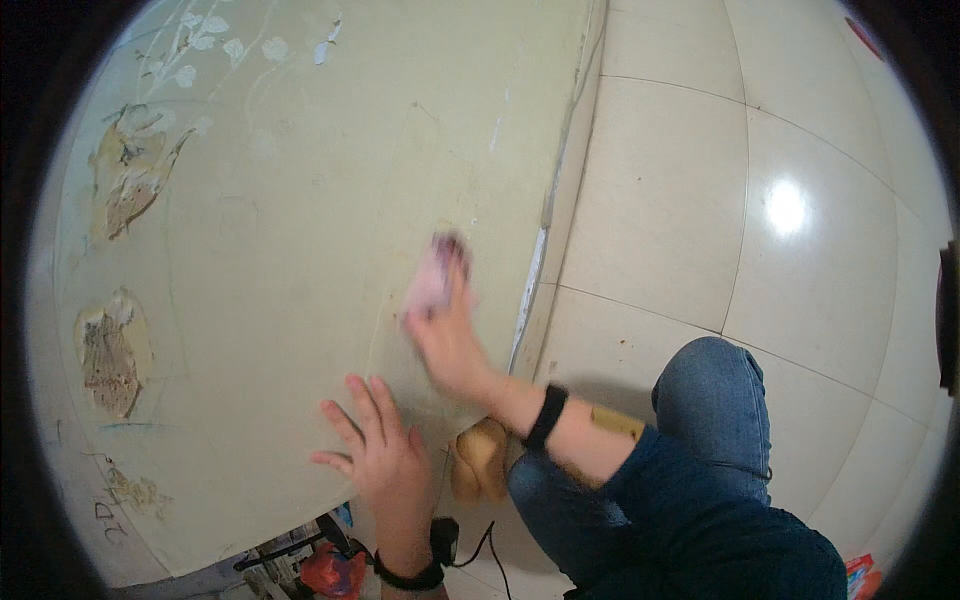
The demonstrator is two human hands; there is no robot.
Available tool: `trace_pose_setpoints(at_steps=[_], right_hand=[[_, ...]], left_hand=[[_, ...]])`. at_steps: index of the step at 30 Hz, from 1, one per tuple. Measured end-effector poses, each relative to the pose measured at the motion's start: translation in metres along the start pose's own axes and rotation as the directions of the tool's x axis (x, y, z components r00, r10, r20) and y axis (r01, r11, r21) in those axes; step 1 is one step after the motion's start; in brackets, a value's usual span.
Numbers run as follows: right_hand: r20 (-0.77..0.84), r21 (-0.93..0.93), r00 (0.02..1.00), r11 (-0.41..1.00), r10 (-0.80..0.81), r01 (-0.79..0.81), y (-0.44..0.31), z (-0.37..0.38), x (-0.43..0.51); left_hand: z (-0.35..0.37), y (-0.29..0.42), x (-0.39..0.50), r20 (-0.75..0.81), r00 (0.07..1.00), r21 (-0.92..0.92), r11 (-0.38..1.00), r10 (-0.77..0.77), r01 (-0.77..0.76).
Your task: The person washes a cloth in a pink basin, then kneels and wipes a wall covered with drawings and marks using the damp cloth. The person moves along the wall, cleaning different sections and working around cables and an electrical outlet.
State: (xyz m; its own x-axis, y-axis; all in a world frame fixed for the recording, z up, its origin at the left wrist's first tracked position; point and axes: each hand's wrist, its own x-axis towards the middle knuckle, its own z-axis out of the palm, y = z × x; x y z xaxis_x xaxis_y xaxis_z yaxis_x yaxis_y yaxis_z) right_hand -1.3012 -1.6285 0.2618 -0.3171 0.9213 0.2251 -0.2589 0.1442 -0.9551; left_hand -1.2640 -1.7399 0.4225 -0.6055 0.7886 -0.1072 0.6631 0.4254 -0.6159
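My right hand (454, 352) is pressed over a pink cloth or sponge (429, 283) against a pale yellow-green painted wall (300, 225). Motion blurs both hand and pink piece, so its exact kind cannot be told; a dark patch shows at its upper end. Lower and to the left, my left hand (394, 461) has its fingers spread at the wall and holds nothing. Peeled patches bare rough brown material, one at the upper left (133, 195) and one below it (111, 364). White painted leaves (202, 34) decorate the top left.
A tile skirting (574, 180) with a chipped edge divides the wall from glossy cream floor tiles (667, 180). My jeans-clad knee (712, 397) rests at the right. A red plastic bag (334, 574) lies among clutter below the wall. A black cable (491, 544) hangs near my left wrist.
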Motion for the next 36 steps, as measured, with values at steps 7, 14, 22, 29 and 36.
trace_pose_setpoints(at_steps=[7, 14, 22, 29, 36], right_hand=[[-0.052, 0.181, 0.995, 0.981, 0.084, -0.073, -0.025, -0.015, -0.016], [0.205, -0.125, 0.978, 0.99, -0.044, 0.071, 0.002, -0.035, 0.034], [0.256, -0.105, 0.961, 0.991, 0.108, -0.084, -0.04, -0.027, -0.029], [0.136, 0.067, 0.985, 0.991, 0.108, -0.118, -0.019, -0.062, 0.052], [0.061, -0.001, 0.985, 0.987, 0.16, -0.16, -0.042, -0.036, -0.007]], left_hand=[[0.024, 0.024, 0.012, -0.102, 0.992, -0.039, 0.996, 0.07, -0.074], [0.024, 0.021, 0.007, -0.071, 0.996, -0.157, 0.986, 0.045, -0.055], [0.024, 0.021, 0.012, -0.075, 0.996, -0.17, 0.984, 0.044, -0.056], [0.025, 0.023, 0.008, -0.096, 0.994, -0.162, 0.985, 0.05, -0.066], [0.027, 0.022, 0.01, -0.097, 0.994, -0.11, 0.992, 0.045, -0.056]])
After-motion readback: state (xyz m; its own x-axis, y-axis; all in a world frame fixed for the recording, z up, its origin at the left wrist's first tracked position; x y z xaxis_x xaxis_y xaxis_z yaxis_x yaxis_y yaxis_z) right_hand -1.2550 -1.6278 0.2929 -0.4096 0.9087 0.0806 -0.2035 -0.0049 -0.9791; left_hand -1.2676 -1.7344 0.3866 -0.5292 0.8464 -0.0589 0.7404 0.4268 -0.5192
